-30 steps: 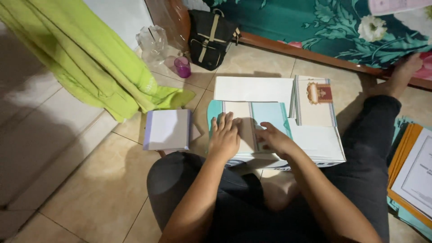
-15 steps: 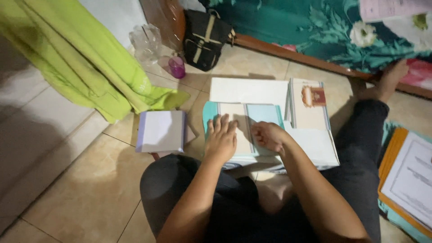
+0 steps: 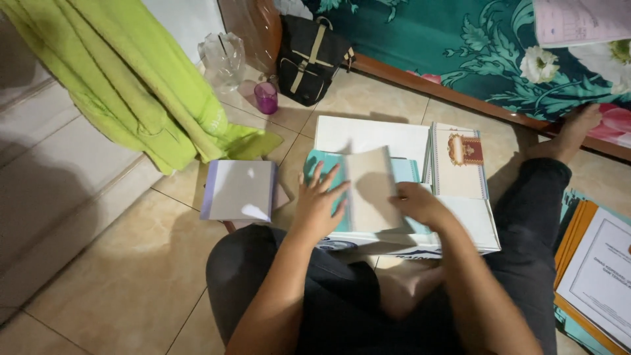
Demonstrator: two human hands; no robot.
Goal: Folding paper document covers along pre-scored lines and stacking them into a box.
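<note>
I sit on a tiled floor with a flat white box [image 3: 483, 230] in front of my knees. On it lies an open teal-covered booklet [image 3: 319, 167]. My left hand [image 3: 319, 200] presses flat on the booklet's left side, fingers spread. My right hand [image 3: 417, 204] grips the lower edge of a grey-white page [image 3: 371, 187] that stands lifted over the middle of the booklet. A white booklet with a red and gold emblem [image 3: 460, 161] lies to the right on the box.
A white-covered pad [image 3: 240, 190] lies on the floor at left, beside a hanging green cloth [image 3: 141, 85]. Behind stand a black bag [image 3: 309, 59], a purple cup [image 3: 266, 98] and a clear plastic bottle [image 3: 223, 59]. Orange folders with papers [image 3: 595, 276] lie at right.
The page that lay flat has been lifted up by my right hand. My left hand stays on the booklet's left side. The view has shifted slightly.
</note>
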